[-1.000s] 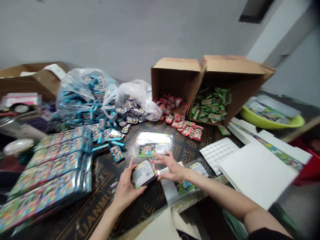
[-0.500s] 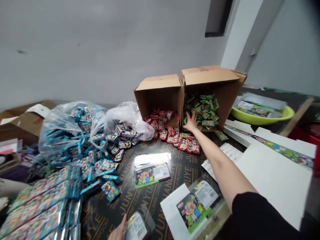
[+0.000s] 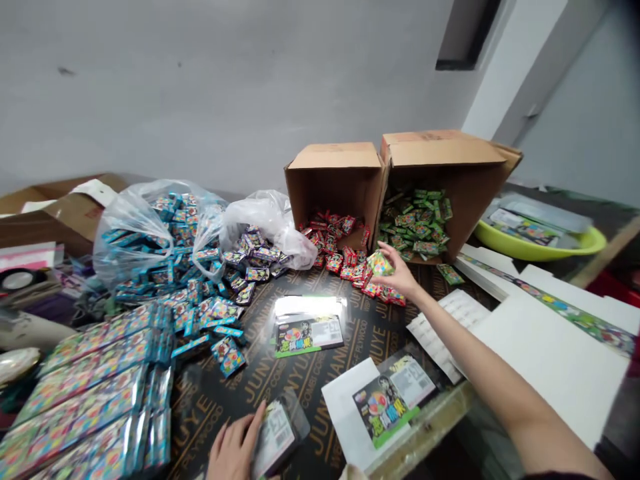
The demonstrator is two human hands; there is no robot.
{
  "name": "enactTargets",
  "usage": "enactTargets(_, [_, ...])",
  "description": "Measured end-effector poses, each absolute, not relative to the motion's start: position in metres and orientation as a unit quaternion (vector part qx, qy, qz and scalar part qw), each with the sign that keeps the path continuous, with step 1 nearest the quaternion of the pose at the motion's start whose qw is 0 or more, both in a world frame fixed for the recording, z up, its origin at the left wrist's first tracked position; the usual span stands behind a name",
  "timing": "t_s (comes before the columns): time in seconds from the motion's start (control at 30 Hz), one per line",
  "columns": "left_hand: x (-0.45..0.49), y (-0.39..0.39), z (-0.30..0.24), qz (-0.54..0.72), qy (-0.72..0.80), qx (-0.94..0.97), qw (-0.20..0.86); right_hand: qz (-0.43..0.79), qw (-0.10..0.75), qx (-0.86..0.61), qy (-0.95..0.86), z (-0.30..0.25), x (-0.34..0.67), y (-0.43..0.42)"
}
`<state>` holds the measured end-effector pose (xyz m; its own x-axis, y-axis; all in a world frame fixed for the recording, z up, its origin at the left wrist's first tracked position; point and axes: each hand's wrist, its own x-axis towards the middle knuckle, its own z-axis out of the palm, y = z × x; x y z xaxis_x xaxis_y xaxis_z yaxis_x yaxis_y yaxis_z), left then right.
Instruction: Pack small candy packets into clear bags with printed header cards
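Observation:
My right hand (image 3: 397,273) pinches a small green candy packet (image 3: 381,264) in front of the cardboard boxes, above red candy packets (image 3: 353,265). Similar green packets (image 3: 417,220) fill the larger box behind it. At the near edge, my left hand (image 3: 233,448) has its fingers around the side of a clear plastic package (image 3: 277,433) with a printed label; part of that hand is cut off by the frame. A flat labelled clear pouch (image 3: 307,333) lies farther in. Another labelled pouch (image 3: 393,403) rests on white card to the right.
The smaller cardboard box (image 3: 335,157) and larger cardboard box (image 3: 445,147) lie on their sides. Plastic bags spill blue packets (image 3: 190,267) and purple packets (image 3: 257,257). Blue packet stacks (image 3: 95,393) stand at left. White card sheets (image 3: 545,353) and a yellow-green basin (image 3: 540,250) are at right.
My right hand has drawn back out of the larger box, bringing a green candy packet with it. My left hand has come further into view beside the plastic package. The view has shifted slightly.

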<state>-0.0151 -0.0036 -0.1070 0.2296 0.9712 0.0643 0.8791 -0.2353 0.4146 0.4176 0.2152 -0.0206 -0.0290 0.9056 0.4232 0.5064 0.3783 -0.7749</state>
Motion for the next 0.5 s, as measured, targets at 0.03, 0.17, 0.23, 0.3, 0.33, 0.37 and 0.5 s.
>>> enactTargets(0.03, [-0.006,-0.002,-0.094,0.166,0.603,0.760,0.175,0.277,0.483,-0.464,-0.689,-0.019,0.399,0.194])
enactTargets(0.17, [0.049,0.005,-0.041,0.301,0.589,0.652,0.370,0.419,0.453,-0.347,-0.706,-0.019,0.318,0.116])
enactTargets(0.23, [0.074,0.007,-0.023,0.368,0.553,0.553,0.503,0.468,0.432,-0.303,-0.709,-0.025,0.285,0.086])
enactTargets(0.3, [0.088,0.007,-0.015,0.427,0.497,0.428,0.623,0.502,0.427,-0.265,-0.704,-0.032,0.261,0.065])
enactTargets(0.33, [0.090,0.006,-0.014,0.449,0.477,0.374,0.657,0.508,0.424,-0.254,-0.705,-0.036,0.253,0.057])
enactTargets(0.37, [0.089,0.004,-0.014,0.466,0.465,0.333,0.675,0.506,0.416,-0.249,-0.713,-0.038,0.248,0.052])
enactTargets(0.5, [0.071,-0.009,-0.020,0.496,0.506,0.300,0.639,0.443,0.351,-0.241,-0.789,-0.033,0.244,0.041])
